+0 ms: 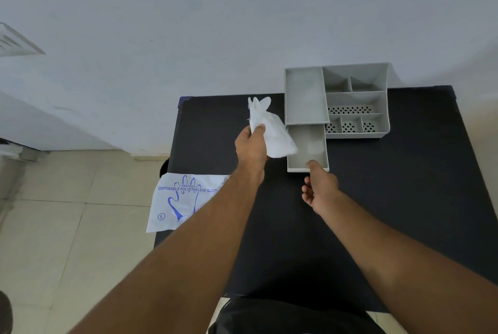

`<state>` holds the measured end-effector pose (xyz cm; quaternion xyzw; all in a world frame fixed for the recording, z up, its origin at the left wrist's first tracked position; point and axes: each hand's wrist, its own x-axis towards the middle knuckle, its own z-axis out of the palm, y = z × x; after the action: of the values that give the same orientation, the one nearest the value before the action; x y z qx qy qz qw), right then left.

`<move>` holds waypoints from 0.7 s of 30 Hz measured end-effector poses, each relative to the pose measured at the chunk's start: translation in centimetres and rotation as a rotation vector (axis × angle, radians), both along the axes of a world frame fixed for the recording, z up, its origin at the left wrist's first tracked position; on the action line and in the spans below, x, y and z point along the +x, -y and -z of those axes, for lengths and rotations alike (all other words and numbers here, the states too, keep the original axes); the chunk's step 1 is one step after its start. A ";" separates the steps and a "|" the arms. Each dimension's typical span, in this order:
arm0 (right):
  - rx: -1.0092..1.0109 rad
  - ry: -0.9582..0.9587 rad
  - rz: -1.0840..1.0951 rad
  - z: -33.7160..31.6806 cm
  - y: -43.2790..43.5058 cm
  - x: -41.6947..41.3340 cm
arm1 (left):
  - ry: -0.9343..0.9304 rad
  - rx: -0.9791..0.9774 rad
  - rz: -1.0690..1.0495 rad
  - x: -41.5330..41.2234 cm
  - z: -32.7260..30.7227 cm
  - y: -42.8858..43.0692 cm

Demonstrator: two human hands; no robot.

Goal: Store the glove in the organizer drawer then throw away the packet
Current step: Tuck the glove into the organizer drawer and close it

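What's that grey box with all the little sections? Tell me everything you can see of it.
The organizer is pale grey, plastic by its look, standing at the table's far edge by the wall. Its top is split into open compartments, some with perforated floors. All look empty. At its left a drawer is pulled out toward the person; the right hand touches its front edge, and the glove in the left hand overlaps its left rim.

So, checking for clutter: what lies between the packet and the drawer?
Head view: only bare table and the left forearm crossing above it.

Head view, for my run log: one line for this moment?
left hand: holds glove | right hand: at open drawer front | packet: on table edge
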<state>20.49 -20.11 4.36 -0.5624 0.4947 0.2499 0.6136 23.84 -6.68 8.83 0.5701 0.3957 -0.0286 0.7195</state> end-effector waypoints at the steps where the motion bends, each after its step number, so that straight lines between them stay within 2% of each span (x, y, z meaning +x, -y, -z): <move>1: -0.007 0.002 0.003 -0.1 0.2 -0.2 | 0.002 0.002 -0.004 -0.2 -0.1 0.1; 12: -0.019 0.001 -0.001 -0.9 1.2 -1.9 | 0.021 -0.013 -0.006 -1.2 -0.2 1.4; 17: -0.449 0.220 -0.123 -1.9 1.5 -2.4 | 0.001 -0.012 -0.043 -1.7 -0.9 1.3; 19: -0.409 0.308 -0.086 -2.4 1.3 -1.9 | -0.032 -0.078 -0.086 -1.8 -1.0 1.0; 21: -0.194 0.309 -0.056 -3.2 1.4 -0.8 | -0.053 -0.156 -0.097 -1.9 -1.4 1.1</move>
<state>19.67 -21.50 7.54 -0.6643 0.4004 0.1285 0.6180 21.90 -7.76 10.21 0.4916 0.4381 -0.0397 0.7515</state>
